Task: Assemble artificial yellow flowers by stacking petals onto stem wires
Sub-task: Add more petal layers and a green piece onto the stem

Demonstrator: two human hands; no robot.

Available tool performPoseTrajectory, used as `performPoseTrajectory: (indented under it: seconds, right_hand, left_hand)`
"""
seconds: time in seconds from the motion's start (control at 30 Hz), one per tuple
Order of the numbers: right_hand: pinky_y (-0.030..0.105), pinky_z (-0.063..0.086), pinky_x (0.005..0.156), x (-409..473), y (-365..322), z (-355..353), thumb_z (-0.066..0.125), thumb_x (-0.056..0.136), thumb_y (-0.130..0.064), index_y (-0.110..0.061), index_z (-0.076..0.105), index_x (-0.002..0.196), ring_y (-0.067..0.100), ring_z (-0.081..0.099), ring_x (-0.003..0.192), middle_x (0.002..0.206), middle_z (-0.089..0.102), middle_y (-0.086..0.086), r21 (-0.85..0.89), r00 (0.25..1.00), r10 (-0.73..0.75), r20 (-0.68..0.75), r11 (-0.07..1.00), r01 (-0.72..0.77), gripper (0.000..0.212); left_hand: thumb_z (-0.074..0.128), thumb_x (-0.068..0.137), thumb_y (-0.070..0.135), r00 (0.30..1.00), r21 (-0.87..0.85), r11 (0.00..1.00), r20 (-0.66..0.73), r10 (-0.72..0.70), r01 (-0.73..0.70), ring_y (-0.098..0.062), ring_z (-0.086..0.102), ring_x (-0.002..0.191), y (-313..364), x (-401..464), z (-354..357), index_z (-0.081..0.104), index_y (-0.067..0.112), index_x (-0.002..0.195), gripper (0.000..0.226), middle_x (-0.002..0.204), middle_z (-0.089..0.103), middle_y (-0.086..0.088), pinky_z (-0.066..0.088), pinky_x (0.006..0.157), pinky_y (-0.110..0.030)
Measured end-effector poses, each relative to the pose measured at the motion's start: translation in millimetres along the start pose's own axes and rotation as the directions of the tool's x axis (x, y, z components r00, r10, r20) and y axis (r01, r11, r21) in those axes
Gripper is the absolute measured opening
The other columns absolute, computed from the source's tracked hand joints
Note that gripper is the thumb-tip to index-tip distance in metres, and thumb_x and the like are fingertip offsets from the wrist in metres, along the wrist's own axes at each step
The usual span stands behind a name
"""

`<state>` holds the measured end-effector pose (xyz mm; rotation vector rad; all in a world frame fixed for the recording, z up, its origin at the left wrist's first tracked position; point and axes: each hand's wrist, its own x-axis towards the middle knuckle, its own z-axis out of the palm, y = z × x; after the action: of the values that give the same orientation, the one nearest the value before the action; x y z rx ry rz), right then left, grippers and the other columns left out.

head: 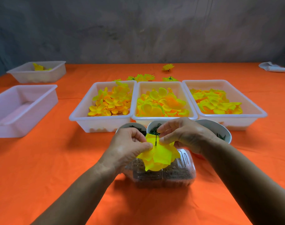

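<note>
Trays (23, 109) of white plastic stand at far left on the orange tabletop (60, 168). My left hand (127, 146) pinches the yellow petals (158, 158) threaded on a green stem wire (155, 141), held above a clear container (171, 176). My right hand (182, 135) pinches the petals' far edge beside the wire. Three petal-filled bins (164, 101) sit behind, finished flowers (141, 77) beyond them. No readable writing shows anywhere.

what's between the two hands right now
In the head view, a green stem wire pokes up through yellow petals between the left hand and right hand.
</note>
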<state>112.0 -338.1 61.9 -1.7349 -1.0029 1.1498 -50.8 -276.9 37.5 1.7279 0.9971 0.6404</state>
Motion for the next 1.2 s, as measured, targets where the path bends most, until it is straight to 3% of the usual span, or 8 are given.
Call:
performPoseTrajectory:
  seconds: [0.23, 0.33, 0.47, 0.6, 0.73, 0.9, 1.0, 1.2]
  right_hand:
    - [0.017, 0.04, 0.051, 2, 9, 2, 0.073, 0.074, 0.001, -0.016, 0.068, 0.084, 0.004, 0.055, 0.059, 0.071, 0.063, -0.004, -0.041, 1.0, -0.004, -0.006, 0.999, 0.004, 0.021]
    - [0.013, 0.039, 0.044, -1, 10, 3, 0.074, 0.074, 0.002, -0.016, 0.067, 0.082, 0.002, 0.054, 0.053, 0.071, 0.061, -0.001, -0.035, 1.0, -0.018, -0.022, 0.999, 0.017, 0.02]
    - [0.009, 0.037, 0.045, -7, 14, 7, 0.077, 0.07, 0.0, -0.019, 0.07, 0.08, -0.002, 0.051, 0.053, 0.058, 0.061, -0.014, -0.097, 0.97, -0.199, -0.141, 0.978, 0.187, 0.022]
    - [0.016, 0.043, 0.066, -13, 18, 13, 0.075, 0.071, -0.01, -0.034, 0.069, 0.066, -0.004, 0.058, 0.074, 0.076, 0.067, -0.015, -0.302, 0.89, -0.424, -0.168, 0.881, 0.363, 0.026]
    - [0.034, 0.052, 0.077, -14, 25, 11, 0.076, 0.073, -0.015, -0.031, 0.073, 0.069, 0.007, 0.064, 0.087, 0.087, 0.069, -0.008, -0.319, 0.874, -0.474, -0.106, 0.849, 0.421, 0.017]
    - [0.027, 0.05, 0.072, -10, 35, 5, 0.081, 0.071, -0.021, -0.025, 0.076, 0.072, 0.004, 0.064, 0.081, 0.084, 0.069, -0.007, -0.274, 0.855, -0.513, -0.072, 0.835, 0.478, 0.007]
    - [0.033, 0.051, 0.074, -6, 39, 6, 0.082, 0.071, -0.02, -0.023, 0.076, 0.072, 0.007, 0.065, 0.08, 0.083, 0.07, -0.005, -0.263, 0.838, -0.543, -0.059, 0.818, 0.511, 0.007]
    - [0.034, 0.053, 0.073, -3, 48, 7, 0.079, 0.074, -0.016, -0.017, 0.077, 0.074, 0.009, 0.065, 0.08, 0.081, 0.07, -0.003, -0.234, 0.786, -0.617, -0.041, 0.771, 0.592, 0.003]
  left_hand:
    - [0.079, 0.071, 0.01, 1.0, 0.071, 0.997, -0.001, 0.028, -0.028, -0.012, 0.047, 0.052, -4, -1, 0, 0.062, 0.015, 0.08, 0.02, 0.056, 0.053, -0.002, 0.039, 0.055, -0.025]
    - [0.079, 0.069, 0.01, 0.994, 0.153, 0.983, -0.029, 0.105, -0.1, -0.011, 0.05, 0.06, -3, -4, -1, 0.064, 0.024, 0.082, 0.024, 0.067, 0.057, -0.001, 0.044, 0.061, -0.027]
    - [0.076, 0.068, 0.008, 0.952, 0.248, 0.931, -0.079, 0.296, -0.269, 0.004, 0.051, 0.076, 1, -12, 2, 0.064, 0.041, 0.076, 0.036, 0.085, 0.058, 0.013, 0.037, 0.065, -0.004]
    - [0.078, 0.072, 0.023, 0.943, 0.213, 0.933, -0.106, 0.316, -0.288, 0.005, 0.055, 0.082, 0, -16, 10, 0.07, 0.037, 0.075, 0.017, 0.086, 0.062, 0.015, 0.038, 0.069, -0.005]
    - [0.081, 0.07, 0.023, 0.94, 0.168, 0.946, -0.159, 0.302, -0.276, 0.004, 0.058, 0.083, -4, -17, 14, 0.072, 0.031, 0.074, 0.013, 0.084, 0.061, 0.015, 0.047, 0.071, -0.018]
    - [0.083, 0.068, 0.018, 0.927, 0.111, 0.947, -0.201, 0.318, -0.301, -0.011, 0.06, 0.085, -10, -20, 18, 0.074, 0.027, 0.072, 0.014, 0.083, 0.06, 0.009, 0.053, 0.07, -0.043]
    - [0.083, 0.067, 0.017, 0.908, 0.142, 0.932, -0.216, 0.358, -0.334, -0.01, 0.057, 0.086, -15, -18, 20, 0.075, 0.023, 0.072, 0.012, 0.082, 0.06, 0.009, 0.045, 0.064, -0.032]
    - [0.079, 0.066, 0.026, 0.88, 0.121, 0.904, -0.209, 0.426, -0.409, -0.004, 0.052, 0.093, -23, -16, 22, 0.073, 0.03, 0.068, 0.007, 0.085, 0.063, 0.012, 0.039, 0.078, -0.015]
